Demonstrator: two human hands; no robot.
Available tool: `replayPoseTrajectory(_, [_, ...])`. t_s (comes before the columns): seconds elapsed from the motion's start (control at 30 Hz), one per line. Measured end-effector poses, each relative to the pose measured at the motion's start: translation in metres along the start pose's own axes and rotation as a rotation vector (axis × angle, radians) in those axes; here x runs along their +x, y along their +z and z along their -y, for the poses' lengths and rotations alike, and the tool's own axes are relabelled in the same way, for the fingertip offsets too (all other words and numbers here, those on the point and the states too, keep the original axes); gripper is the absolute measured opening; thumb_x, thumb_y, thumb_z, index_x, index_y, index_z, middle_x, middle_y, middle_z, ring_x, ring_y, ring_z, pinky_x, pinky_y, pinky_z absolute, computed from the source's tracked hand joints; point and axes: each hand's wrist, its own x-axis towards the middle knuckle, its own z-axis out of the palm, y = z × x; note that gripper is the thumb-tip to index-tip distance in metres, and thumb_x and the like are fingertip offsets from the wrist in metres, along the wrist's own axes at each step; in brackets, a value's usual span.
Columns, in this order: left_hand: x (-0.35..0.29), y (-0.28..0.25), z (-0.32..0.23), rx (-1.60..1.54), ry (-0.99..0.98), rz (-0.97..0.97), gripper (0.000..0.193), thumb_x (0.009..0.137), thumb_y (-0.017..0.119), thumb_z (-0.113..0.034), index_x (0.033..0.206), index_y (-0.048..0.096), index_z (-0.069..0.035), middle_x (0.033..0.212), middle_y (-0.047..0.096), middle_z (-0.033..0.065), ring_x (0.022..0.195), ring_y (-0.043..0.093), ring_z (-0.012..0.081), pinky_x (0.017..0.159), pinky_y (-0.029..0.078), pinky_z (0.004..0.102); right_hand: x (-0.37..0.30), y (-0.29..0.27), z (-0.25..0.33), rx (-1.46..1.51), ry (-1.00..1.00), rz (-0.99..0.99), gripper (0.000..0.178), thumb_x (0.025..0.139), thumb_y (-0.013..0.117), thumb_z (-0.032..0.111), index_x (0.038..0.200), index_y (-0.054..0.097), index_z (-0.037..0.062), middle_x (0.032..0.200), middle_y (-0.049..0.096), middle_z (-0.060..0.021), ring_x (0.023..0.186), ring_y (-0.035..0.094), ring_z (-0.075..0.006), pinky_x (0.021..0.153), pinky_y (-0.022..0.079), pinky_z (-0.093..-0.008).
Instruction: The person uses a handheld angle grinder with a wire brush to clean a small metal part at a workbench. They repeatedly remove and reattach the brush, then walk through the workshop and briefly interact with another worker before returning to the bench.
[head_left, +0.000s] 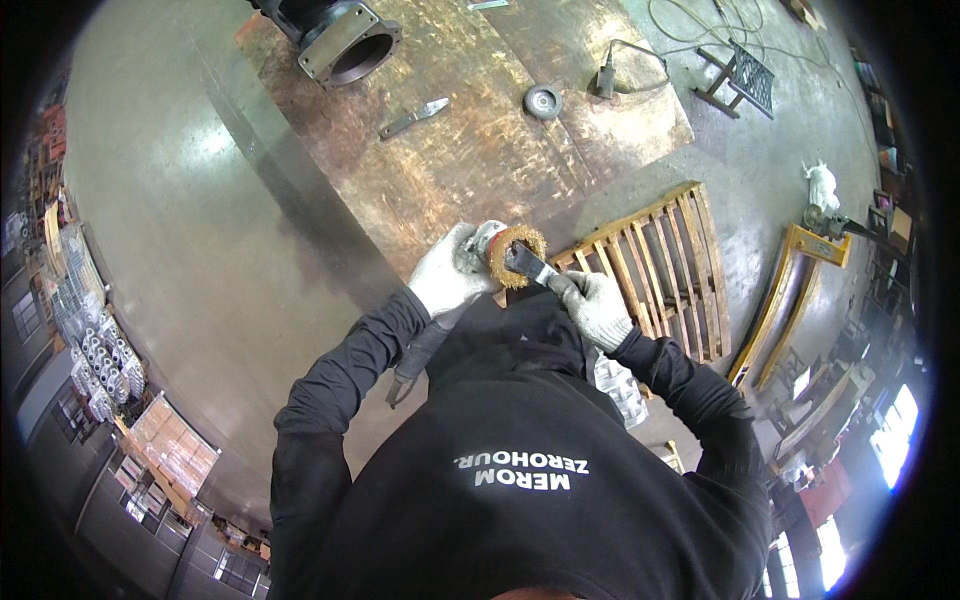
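Observation:
Both my hands wear pale knit work gloves. My left hand (447, 275) is closed around the head end of an angle grinder (425, 348), whose grey body runs back beneath my left forearm. A round brush wheel with golden wire bristles (537, 240) is fitted on the grinder and faces up toward me. With my right hand (595, 303) I grip a wrench (530, 264) by its handle. Its dark, wide head lies over the middle of the wire wheel. The exact fit of the wrench at the wheel's centre is too small to tell.
Ahead lies a worn, stained metal plate (450, 165) bearing a dark cast housing (345, 45), a knife-like tool (414, 118), a small round wheel (543, 101) and a black corded piece (606, 80). A wooden pallet (665, 260) and yellow pallet jack (768, 310) are at right.

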Motion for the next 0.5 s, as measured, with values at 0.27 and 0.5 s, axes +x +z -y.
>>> replayPoseTrajectory(0.27, [0.015, 0.003, 0.002, -0.113, 0.100, -0.130, 0.081, 0.071, 0.080, 0.006, 0.138, 0.036, 0.003, 0.132, 0.054, 0.0140, 0.123, 0.056, 0.0221, 0.106, 0.046, 0.0354, -0.003, 0.031, 0.019, 0.471, 0.120, -0.107, 0.035, 0.103, 0.056, 0.029, 0.090, 0.069, -0.0014, 0.071, 0.060, 0.0032, 0.065, 0.048, -0.0039, 0.058, 0.039, -0.0240])
replayPoseTrajectory(0.5, [0.019, 0.018, -0.012, -0.164, 0.141, -0.287, 0.075, 0.071, 0.072, 0.014, 0.136, 0.037, 0.002, 0.129, 0.055, 0.0155, 0.119, 0.058, 0.0240, 0.103, 0.049, 0.0362, 0.002, 0.058, 0.027, 0.797, 0.106, -0.177, 0.035, 0.103, 0.054, 0.030, 0.084, 0.063, 0.0024, 0.070, 0.058, 0.0011, 0.060, 0.049, -0.0065, 0.056, 0.039, -0.0231])
